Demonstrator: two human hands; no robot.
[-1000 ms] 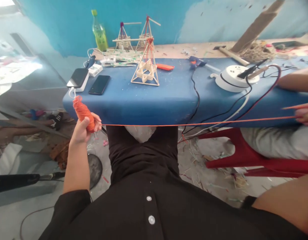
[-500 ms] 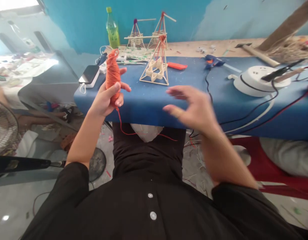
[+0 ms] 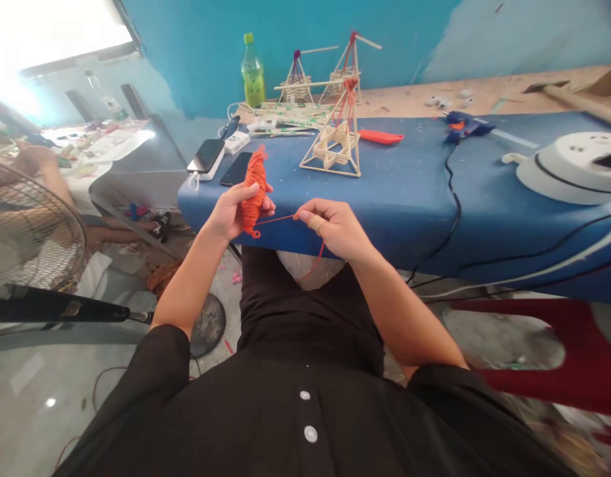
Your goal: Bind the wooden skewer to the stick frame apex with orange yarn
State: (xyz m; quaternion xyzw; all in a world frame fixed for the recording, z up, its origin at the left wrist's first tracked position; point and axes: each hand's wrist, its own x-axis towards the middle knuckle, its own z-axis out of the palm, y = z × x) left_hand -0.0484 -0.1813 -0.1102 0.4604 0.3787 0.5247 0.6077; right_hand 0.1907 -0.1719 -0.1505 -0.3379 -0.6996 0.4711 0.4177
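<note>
My left hand is wrapped round a bundle of orange yarn at the table's front edge. A strand of yarn runs taut from the bundle to my right hand, which pinches it between thumb and fingertips. The loose end hangs below that hand in front of my lap. Behind my hands stands a small stick pyramid, its top bound in orange yarn, with a long stick reaching out to the left. A dark phone lies just behind the bundle.
Two more stick pyramids stand behind, beside a green bottle. An orange-red tool, a blue glue gun and a white power hub lie rightward on the blue table. A fan stands left; another person's arm shows beyond.
My right hand has moved left and closed on the yarn strand, which was hanging free. My left hand has lowered and turned the bundle. The view has shifted left.
</note>
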